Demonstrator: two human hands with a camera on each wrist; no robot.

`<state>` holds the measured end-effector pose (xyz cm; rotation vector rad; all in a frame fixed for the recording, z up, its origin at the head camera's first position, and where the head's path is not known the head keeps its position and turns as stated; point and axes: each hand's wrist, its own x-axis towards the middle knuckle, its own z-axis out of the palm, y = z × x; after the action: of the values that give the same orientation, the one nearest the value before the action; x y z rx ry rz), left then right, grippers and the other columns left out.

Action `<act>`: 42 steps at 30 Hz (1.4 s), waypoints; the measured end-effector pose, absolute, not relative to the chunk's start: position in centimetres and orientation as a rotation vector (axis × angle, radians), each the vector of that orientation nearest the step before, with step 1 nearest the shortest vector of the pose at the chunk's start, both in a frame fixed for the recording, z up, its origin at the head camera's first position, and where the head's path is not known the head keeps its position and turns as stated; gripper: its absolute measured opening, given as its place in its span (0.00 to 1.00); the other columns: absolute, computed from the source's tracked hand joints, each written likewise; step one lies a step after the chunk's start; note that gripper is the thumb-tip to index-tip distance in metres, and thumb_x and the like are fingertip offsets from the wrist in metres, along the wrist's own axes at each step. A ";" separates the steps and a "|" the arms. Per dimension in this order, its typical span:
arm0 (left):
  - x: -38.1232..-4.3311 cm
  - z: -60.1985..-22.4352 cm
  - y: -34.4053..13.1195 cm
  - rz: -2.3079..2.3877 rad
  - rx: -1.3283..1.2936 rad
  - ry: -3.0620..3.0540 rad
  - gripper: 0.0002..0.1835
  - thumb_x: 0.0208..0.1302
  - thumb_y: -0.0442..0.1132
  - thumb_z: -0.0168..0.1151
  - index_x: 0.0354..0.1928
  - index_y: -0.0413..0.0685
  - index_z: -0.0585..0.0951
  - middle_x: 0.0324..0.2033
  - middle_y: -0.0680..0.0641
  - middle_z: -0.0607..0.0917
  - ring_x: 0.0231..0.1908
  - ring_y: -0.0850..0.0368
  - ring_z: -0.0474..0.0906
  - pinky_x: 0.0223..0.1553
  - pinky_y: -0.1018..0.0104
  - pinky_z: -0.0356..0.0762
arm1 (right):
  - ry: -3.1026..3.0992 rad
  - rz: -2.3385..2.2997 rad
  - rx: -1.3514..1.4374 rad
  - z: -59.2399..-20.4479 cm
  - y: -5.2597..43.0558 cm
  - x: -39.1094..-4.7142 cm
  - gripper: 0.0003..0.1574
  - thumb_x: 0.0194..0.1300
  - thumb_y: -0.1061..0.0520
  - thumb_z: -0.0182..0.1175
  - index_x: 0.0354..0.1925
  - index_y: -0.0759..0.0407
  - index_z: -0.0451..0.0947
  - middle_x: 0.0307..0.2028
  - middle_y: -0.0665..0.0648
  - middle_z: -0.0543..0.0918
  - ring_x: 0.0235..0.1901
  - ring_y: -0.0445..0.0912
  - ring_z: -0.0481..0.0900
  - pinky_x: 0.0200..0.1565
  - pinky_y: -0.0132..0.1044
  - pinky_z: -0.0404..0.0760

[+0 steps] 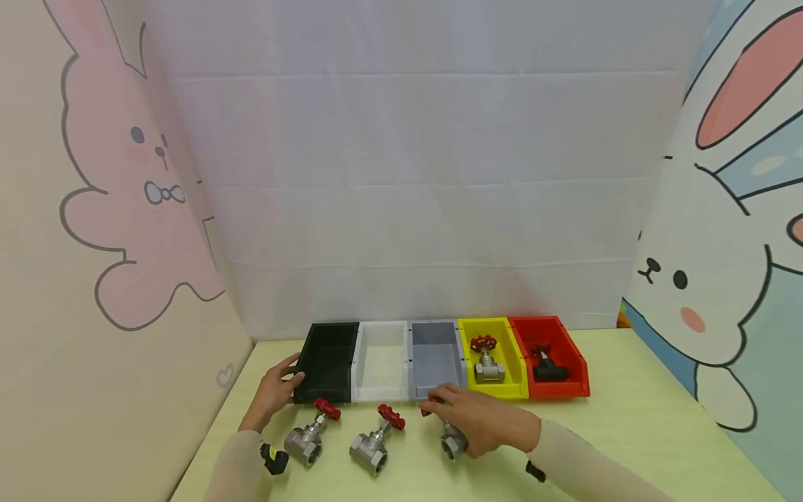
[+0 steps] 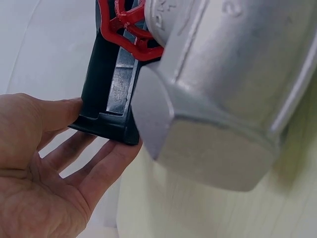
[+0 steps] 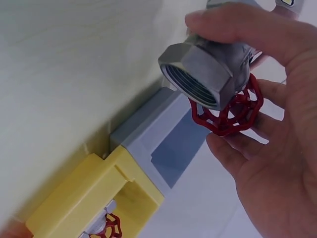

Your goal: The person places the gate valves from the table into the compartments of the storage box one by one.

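Note:
My left hand [image 1: 272, 390] holds the near left corner of a black bin [image 1: 329, 355]; in the left wrist view the thumb lies over its rim and the fingers are beneath. My right hand [image 1: 477, 418] grips a silver gate valve [image 3: 203, 69] just in front of the grey bin [image 1: 436, 362]. The thumb presses on the metal body, and the fingers are around the red handwheel [image 3: 228, 121]. Two similar valves lie on the table: a left valve [image 1: 304, 443] close to my left hand and a middle valve [image 1: 370, 450] between the hands.
A white bin [image 1: 383, 362] stands between black and grey. On the right, a yellow bin [image 1: 516, 359] contains a silver valve [image 1: 488, 369], and a red bin [image 1: 567, 338] contains a black-bodied valve [image 1: 551, 371]. White sheeting [image 1: 426, 209] hangs behind the row.

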<state>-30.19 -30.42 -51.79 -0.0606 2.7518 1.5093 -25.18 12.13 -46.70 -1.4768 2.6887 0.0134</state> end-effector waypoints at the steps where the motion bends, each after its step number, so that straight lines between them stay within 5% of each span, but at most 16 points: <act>1: -30.2 -51.8 -30.4 1.508 -0.063 2.755 0.29 0.69 0.40 0.51 0.71 0.54 0.58 0.63 0.30 0.66 0.55 0.35 0.73 0.40 0.55 0.82 | 2.695 0.012 -1.476 -46.6 12.1 -25.1 0.66 0.38 0.48 0.77 0.70 0.36 0.49 0.64 0.48 0.63 0.58 0.44 0.67 0.55 0.40 0.77; 42: -30.5 -52.2 -30.5 1.528 -0.059 2.731 0.29 0.70 0.41 0.50 0.71 0.56 0.58 0.64 0.32 0.66 0.54 0.39 0.76 0.42 0.55 0.82 | 2.963 -0.013 -1.282 -41.5 12.1 -26.8 0.59 0.39 0.43 0.75 0.67 0.47 0.59 0.63 0.51 0.66 0.61 0.49 0.65 0.60 0.46 0.72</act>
<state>-30.50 -30.47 -52.21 -0.0589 2.7307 1.5280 -26.81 12.12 -41.51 -1.2818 2.9634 -0.0125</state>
